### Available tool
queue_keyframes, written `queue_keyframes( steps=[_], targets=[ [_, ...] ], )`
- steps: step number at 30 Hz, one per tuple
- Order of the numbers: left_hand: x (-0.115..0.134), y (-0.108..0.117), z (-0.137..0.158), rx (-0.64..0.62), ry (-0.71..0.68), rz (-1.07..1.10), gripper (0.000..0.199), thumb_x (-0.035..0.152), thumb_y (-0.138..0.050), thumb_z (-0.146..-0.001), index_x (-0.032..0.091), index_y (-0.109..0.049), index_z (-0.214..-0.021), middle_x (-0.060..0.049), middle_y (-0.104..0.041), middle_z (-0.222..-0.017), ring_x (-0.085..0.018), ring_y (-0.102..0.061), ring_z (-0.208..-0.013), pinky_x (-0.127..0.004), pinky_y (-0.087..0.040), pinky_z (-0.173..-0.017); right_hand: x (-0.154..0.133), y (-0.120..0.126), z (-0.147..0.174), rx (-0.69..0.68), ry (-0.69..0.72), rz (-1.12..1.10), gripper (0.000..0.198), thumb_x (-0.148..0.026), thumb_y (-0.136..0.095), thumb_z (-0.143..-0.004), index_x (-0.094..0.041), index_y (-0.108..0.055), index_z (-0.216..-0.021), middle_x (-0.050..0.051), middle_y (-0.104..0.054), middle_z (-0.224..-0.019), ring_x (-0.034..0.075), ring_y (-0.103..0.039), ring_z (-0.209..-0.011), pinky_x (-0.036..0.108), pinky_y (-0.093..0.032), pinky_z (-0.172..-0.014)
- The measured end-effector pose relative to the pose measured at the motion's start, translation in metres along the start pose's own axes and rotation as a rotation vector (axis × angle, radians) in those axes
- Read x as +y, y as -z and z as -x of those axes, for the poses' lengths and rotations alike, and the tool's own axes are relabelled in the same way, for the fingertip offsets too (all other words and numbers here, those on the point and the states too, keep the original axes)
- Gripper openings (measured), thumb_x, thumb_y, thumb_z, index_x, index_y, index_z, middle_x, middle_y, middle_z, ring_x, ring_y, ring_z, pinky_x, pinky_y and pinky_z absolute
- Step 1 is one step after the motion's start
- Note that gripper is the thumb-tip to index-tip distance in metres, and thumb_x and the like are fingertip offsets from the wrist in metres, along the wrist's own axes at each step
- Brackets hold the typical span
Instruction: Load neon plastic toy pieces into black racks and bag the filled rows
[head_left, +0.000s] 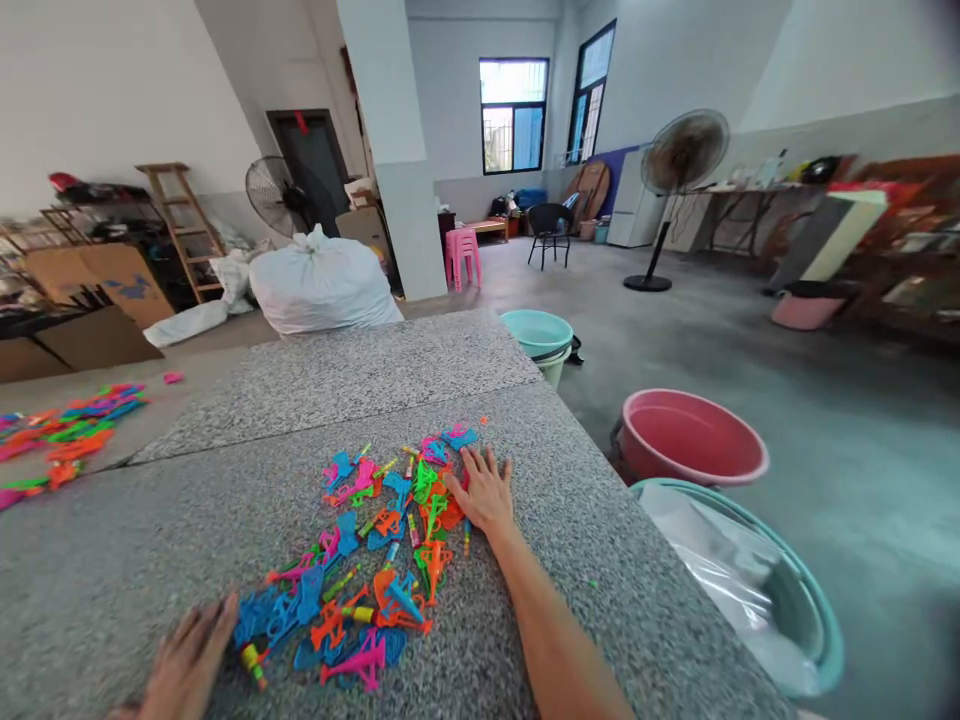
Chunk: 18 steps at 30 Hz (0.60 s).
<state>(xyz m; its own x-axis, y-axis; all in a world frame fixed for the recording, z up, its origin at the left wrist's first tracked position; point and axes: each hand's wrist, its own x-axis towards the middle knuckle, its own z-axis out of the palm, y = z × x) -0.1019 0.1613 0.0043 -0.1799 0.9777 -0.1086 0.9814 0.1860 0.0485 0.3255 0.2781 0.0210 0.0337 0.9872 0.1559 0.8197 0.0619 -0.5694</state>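
A loose pile of small bright plastic pieces in blue, orange, pink and green lies on the speckled grey stone tabletop. Short patterned yellow tubes are mixed in with them; what exactly the pieces are, I cannot tell. My right hand is open, palm down with fingers spread, at the pile's far right edge, and its fingertips touch pieces there. My left hand is open beside the near left edge, fingers stretched out and slightly blurred, close to blue pieces and a yellow tube.
More coloured pieces lie at the table's far left. A tied white sack stands beyond the far edge. Along the right side on the floor are a turquoise basin, a red tub and a green tub holding clear plastic bags.
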Motion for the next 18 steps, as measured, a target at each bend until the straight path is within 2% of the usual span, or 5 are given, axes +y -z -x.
queue_keyframes(
  steps=[3,5,9,14,18],
  targets=[
    [0.041,-0.038,0.041,0.113,0.213,0.059,0.073,0.056,-0.044,-0.068,0.037,-0.061,-0.136,-0.002,-0.055,-0.149,-0.034,-0.03,-0.15,-0.058,-0.028,-0.117,-0.008,-0.002,0.0,0.092,0.012,-0.143,0.039,-0.051,-0.044,-0.099,-0.028,-0.076,-0.096,0.005,-0.075,-0.109,0.028,-0.05,-0.129,0.059,-0.009,-0.119],
    [0.095,-0.05,0.057,0.199,0.171,0.143,0.075,0.055,-0.041,-0.076,0.027,-0.053,-0.145,-0.006,-0.045,-0.157,-0.034,-0.025,-0.152,-0.056,-0.022,-0.121,-0.011,-0.003,-0.002,0.194,0.013,-0.192,0.041,-0.047,-0.046,-0.099,-0.025,-0.074,-0.079,0.005,-0.075,-0.095,0.026,-0.056,-0.115,0.056,-0.012,-0.119],
    [0.173,-0.037,0.063,0.283,0.148,0.278,0.094,0.064,-0.029,-0.086,0.003,-0.024,-0.157,-0.022,-0.034,-0.16,-0.036,-0.026,-0.151,-0.059,-0.018,-0.122,-0.006,-0.01,-0.005,0.331,-0.133,-0.202,0.034,-0.042,-0.047,-0.098,-0.022,-0.075,-0.1,0.01,-0.069,-0.124,0.029,-0.053,-0.123,0.053,-0.022,-0.116],
    [0.173,-0.018,0.06,0.242,0.201,0.312,0.095,0.068,-0.029,-0.085,0.002,-0.033,-0.153,-0.023,-0.034,-0.159,-0.035,-0.024,-0.152,-0.054,-0.014,-0.124,0.007,-0.016,-0.007,0.132,0.046,-0.289,0.04,-0.038,-0.042,-0.098,-0.02,-0.077,-0.091,0.008,-0.075,-0.107,0.026,-0.062,-0.114,0.038,-0.039,-0.107],
    [0.157,-0.031,0.055,0.264,0.192,0.322,0.082,0.062,-0.03,-0.087,0.016,-0.037,-0.154,-0.014,-0.042,-0.158,-0.032,-0.028,-0.151,-0.054,-0.02,-0.123,0.018,-0.009,-0.028,0.347,-0.393,-0.292,0.052,-0.027,-0.026,-0.098,-0.011,-0.071,-0.118,0.02,-0.071,-0.117,0.029,-0.067,-0.106,0.038,-0.051,-0.089]
  ],
)
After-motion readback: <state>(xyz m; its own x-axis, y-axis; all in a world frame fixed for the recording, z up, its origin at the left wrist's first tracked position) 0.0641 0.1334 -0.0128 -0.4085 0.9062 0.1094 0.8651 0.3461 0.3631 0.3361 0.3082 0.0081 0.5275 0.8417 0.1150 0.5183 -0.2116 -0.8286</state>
